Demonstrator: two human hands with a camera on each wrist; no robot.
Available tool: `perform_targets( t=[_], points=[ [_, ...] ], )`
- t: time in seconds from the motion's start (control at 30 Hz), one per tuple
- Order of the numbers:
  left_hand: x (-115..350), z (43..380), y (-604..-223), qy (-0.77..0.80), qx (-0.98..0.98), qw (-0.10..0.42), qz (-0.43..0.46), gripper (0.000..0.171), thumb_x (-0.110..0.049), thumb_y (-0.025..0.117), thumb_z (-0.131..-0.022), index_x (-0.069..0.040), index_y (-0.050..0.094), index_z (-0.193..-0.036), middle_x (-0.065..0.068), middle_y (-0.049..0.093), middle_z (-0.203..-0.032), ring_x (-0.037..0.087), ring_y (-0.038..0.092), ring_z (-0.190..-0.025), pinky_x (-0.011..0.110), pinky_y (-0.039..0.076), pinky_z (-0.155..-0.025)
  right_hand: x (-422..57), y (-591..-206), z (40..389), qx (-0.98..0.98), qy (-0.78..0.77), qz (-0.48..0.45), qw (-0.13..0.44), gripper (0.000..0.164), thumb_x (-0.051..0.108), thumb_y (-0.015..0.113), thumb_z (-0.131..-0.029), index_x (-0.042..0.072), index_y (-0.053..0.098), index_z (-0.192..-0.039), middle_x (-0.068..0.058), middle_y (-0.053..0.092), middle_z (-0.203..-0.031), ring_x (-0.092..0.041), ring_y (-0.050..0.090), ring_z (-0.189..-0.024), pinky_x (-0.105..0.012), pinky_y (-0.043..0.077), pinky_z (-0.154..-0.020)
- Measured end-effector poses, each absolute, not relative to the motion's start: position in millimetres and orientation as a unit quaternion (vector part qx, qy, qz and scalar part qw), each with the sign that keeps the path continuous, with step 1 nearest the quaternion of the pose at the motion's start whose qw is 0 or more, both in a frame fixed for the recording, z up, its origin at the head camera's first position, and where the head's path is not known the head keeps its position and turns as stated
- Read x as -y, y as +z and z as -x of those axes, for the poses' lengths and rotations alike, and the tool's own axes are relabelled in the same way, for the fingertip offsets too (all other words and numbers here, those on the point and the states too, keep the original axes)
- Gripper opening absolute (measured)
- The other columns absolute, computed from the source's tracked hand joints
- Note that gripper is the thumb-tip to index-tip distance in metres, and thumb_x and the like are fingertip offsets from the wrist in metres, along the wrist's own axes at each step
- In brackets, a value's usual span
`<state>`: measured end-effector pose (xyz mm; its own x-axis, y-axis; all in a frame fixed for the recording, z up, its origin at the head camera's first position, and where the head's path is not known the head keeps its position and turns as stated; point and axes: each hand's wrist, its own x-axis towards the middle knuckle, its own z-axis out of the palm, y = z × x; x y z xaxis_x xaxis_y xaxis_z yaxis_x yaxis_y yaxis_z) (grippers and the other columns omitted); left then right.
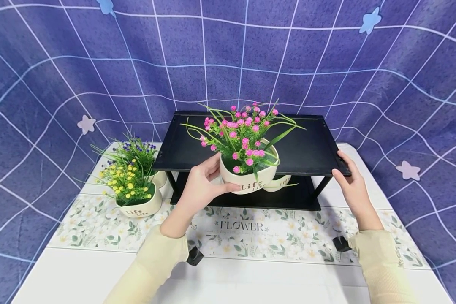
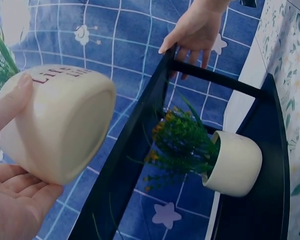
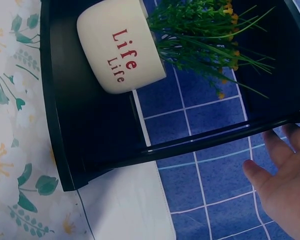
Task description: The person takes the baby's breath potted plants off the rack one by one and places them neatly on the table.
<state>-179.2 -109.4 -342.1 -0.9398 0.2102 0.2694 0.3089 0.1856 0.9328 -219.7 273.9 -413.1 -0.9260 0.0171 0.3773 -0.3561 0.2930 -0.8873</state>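
So, held pink-flower pot (image 1: 247,180) aloft in left grip (image 1: 201,181), near top front edge of black rack (image 1: 308,143); also grasped rack's right front corner with right grip (image 1: 353,185).

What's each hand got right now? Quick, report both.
Left hand: holding the cream pot of pink flowers.
Right hand: holding the black shelf at its front right corner.
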Motion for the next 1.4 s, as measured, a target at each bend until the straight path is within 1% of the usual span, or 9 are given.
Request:
perform_targets(
  t=[0.13,0.27,0.4,0.7,0.87,1.0,1.1,1.2,1.4],
  points=[
    [122,177,-344,-0.609,0.778,0.014,0.152,0.092,-0.016,0.087,-0.070,0.000,0.038,-0.147,0.015,0.051,-0.144,0.024,0.053,-0.131,0.030,0.045,-0.106,-273,-413,220,0.787,0.587,-0.103,0.158,0.052,0.010,0.050,-0.101,0.011,0.035,-0.150,0.004,0.040,-0.146,0.011,0.045,-0.119,-0.002,0.036,-0.097],
    [134,174,-347,-0.605,0.785,-0.013,0.132,0.105,-0.028,0.088,-0.068,0.005,0.029,-0.149,0.019,0.040,-0.150,0.027,0.045,-0.136,0.036,0.042,-0.109,-273,-412,220,0.781,0.594,-0.105,0.160,0.051,0.008,0.049,-0.100,0.009,0.036,-0.150,0.004,0.040,-0.146,0.011,0.046,-0.119,-0.002,0.036,-0.097],
    [145,173,-352,-0.600,0.790,-0.029,0.122,0.110,-0.032,0.088,-0.067,0.007,0.026,-0.149,0.022,0.034,-0.153,0.031,0.042,-0.138,0.039,0.040,-0.110,-273,-412,220,0.781,0.592,-0.108,0.164,0.051,0.007,0.049,-0.100,0.008,0.036,-0.150,0.004,0.040,-0.145,0.011,0.046,-0.118,-0.002,0.037,-0.097],
    [165,163,-360,-0.590,0.798,-0.040,0.119,0.107,-0.025,0.087,-0.069,0.014,0.024,-0.146,0.031,0.031,-0.151,0.040,0.042,-0.136,0.046,0.040,-0.109,-274,-414,222,0.775,0.601,-0.114,0.159,0.052,0.008,0.050,-0.100,0.010,0.036,-0.150,0.006,0.040,-0.146,0.010,0.046,-0.120,-0.002,0.037,-0.097],
    [176,157,-360,-0.583,0.805,-0.056,0.096,0.111,-0.029,0.087,-0.068,0.012,0.023,-0.148,0.029,0.028,-0.154,0.042,0.040,-0.137,0.042,0.036,-0.112,-275,-416,222,0.770,0.605,-0.120,0.160,0.052,0.008,0.051,-0.100,0.010,0.036,-0.150,0.008,0.040,-0.145,0.009,0.045,-0.121,-0.002,0.036,-0.098],
    [184,152,-362,-0.576,0.811,-0.062,0.083,0.111,-0.025,0.087,-0.068,0.013,0.021,-0.148,0.029,0.027,-0.154,0.043,0.041,-0.136,0.040,0.035,-0.112,-275,-416,222,0.766,0.610,-0.123,0.160,0.052,0.007,0.051,-0.100,0.009,0.036,-0.150,0.008,0.040,-0.145,0.009,0.045,-0.122,-0.002,0.036,-0.098],
    [190,148,-366,-0.567,0.818,-0.058,0.081,0.107,-0.019,0.087,-0.070,0.014,0.020,-0.148,0.031,0.027,-0.154,0.044,0.043,-0.134,0.039,0.036,-0.110,-275,-416,222,0.766,0.610,-0.123,0.161,0.052,0.007,0.050,-0.100,0.009,0.036,-0.150,0.007,0.040,-0.145,0.009,0.045,-0.122,-0.002,0.036,-0.098],
    [196,145,-371,-0.554,0.827,-0.044,0.083,0.102,-0.013,0.086,-0.071,0.016,0.024,-0.146,0.032,0.029,-0.152,0.044,0.049,-0.128,0.040,0.040,-0.108,-275,-416,222,0.769,0.606,-0.121,0.162,0.052,0.007,0.050,-0.100,0.010,0.036,-0.149,0.008,0.041,-0.144,0.009,0.046,-0.121,-0.002,0.036,-0.098],
    [208,139,-381,-0.533,0.842,-0.035,0.079,0.098,-0.011,0.087,-0.069,0.017,0.029,-0.143,0.034,0.032,-0.149,0.045,0.051,-0.125,0.043,0.042,-0.105,-275,-417,222,0.778,0.594,-0.120,0.164,0.052,0.009,0.050,-0.100,0.009,0.036,-0.150,0.009,0.041,-0.144,0.011,0.045,-0.121,-0.002,0.036,-0.098]
  ],
)
